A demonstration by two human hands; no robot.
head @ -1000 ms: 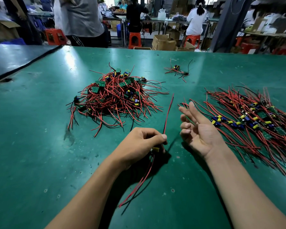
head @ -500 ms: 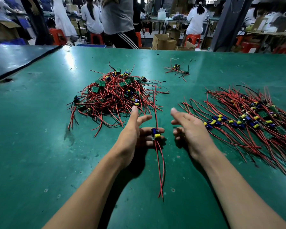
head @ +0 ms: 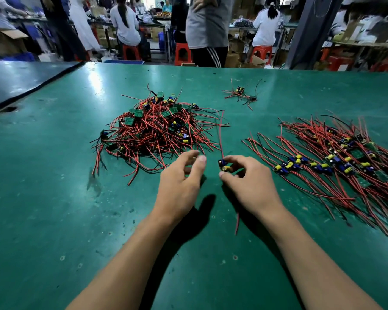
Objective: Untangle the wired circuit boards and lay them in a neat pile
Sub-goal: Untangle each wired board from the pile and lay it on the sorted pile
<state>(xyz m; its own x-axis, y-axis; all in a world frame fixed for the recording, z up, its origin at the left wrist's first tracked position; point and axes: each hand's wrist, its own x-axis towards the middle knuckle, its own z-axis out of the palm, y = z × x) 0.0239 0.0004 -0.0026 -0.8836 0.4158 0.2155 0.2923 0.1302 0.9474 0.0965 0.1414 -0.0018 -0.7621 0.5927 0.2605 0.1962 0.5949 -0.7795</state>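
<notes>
A tangled heap of small green circuit boards with red and black wires (head: 157,128) lies left of centre on the green table (head: 43,198). On the right, a laid-out pile of boards (head: 336,164) has its wires running roughly parallel. My right hand (head: 246,182) pinches one small board with blue and yellow parts (head: 223,165); its red wires run up toward the heap and down behind my wrist. My left hand (head: 182,177) hovers just left of that board, fingers loosely curved, holding nothing.
A few stray wired boards (head: 241,93) lie farther back on the table. A dark mat (head: 20,79) covers the far left corner. Beyond the far edge, people stand and sit among red stools, boxes and workbenches.
The board passed from my left hand to my right hand. My left hand let go and drew slightly left. People in the background moved along.
</notes>
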